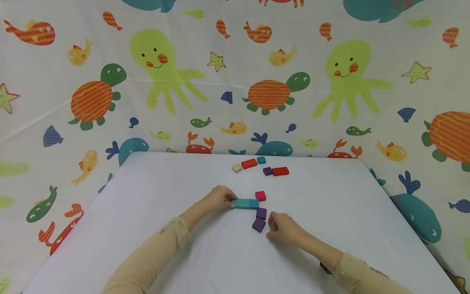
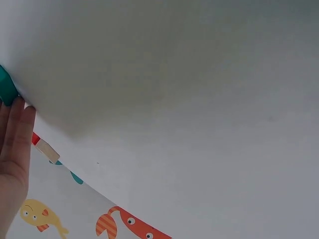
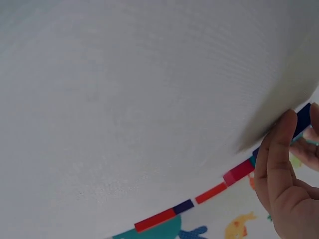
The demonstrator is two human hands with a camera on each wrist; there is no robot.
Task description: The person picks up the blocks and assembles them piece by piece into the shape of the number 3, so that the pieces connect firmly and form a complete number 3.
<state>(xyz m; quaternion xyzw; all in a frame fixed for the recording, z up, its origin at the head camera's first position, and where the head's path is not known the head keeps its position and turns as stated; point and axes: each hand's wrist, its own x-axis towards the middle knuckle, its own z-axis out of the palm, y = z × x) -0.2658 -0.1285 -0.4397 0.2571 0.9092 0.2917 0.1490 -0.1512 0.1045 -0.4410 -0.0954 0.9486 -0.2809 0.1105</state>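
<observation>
My left hand [image 1: 219, 197] pinches the left end of a long teal block [image 1: 240, 203] lying on the white table. In the left wrist view, its fingertips are right at the teal block [image 2: 7, 88]. A blue cube [image 1: 254, 204] adjoins the block's right end. Above that cube sits a pinkish-red block [image 1: 260, 196], and below it come an upper purple block [image 1: 261, 213] and a lower, tilted purple block [image 1: 258, 225]. My right hand [image 1: 284, 228] is just right of the purple blocks, fingers loosely bent, with a gap between it and them.
Farther back on the table [image 1: 176, 175] lie a cream block [image 1: 236, 168], a red block [image 1: 249, 163] and a small blue block [image 1: 261, 160]. Beside them, a purple cube [image 1: 268, 171] stands against another red block [image 1: 280, 171]. A sea-animal patterned cloth [image 1: 227, 110] hangs behind.
</observation>
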